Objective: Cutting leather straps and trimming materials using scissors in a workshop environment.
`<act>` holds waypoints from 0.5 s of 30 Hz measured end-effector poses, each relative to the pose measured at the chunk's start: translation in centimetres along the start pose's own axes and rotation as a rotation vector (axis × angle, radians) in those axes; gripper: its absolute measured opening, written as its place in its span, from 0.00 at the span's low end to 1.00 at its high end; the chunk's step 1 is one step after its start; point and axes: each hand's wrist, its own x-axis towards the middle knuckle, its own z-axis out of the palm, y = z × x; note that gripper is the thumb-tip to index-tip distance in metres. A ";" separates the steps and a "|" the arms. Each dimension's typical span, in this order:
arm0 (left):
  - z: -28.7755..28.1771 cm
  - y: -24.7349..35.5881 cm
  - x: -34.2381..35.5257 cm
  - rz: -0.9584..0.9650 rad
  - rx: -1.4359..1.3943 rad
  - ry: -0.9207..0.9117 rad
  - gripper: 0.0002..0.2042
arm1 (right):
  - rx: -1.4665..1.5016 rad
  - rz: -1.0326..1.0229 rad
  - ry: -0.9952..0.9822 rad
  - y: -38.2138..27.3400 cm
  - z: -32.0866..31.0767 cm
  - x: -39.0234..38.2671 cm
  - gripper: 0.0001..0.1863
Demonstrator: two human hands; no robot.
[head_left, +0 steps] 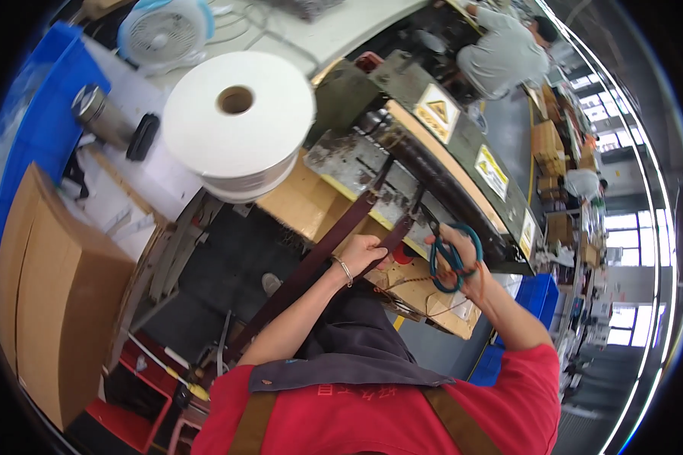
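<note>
My left hand is closed round a dark maroon strap, which runs up to the metal bed of a machine. A second maroon strap lies to its left, slanting from the machine down past my left forearm. In my right hand is a pair of scissors with teal loop handles. Their dark blades point up and left, close to the upper end of the strap in my left hand; whether they touch it I cannot tell. A thin dark cord hangs below the hands.
A large white roll stands at the left, beside a steel flask and a small fan. A cardboard box and blue bin line the left edge. The machine's dark roller lies ahead. A person sits beyond.
</note>
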 end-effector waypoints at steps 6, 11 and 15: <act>-2.2 -3.7 -5.8 0.087 0.821 0.181 0.10 | -0.350 -0.017 -0.400 6.2 0.3 -3.8 0.17; -4.4 -6.0 -14.0 0.081 0.566 0.638 0.09 | -0.628 0.063 -0.654 10.8 2.4 -3.4 0.21; -7.9 -7.8 -18.9 0.181 0.453 1.266 0.04 | -0.688 0.149 -0.681 12.3 3.4 -2.7 0.24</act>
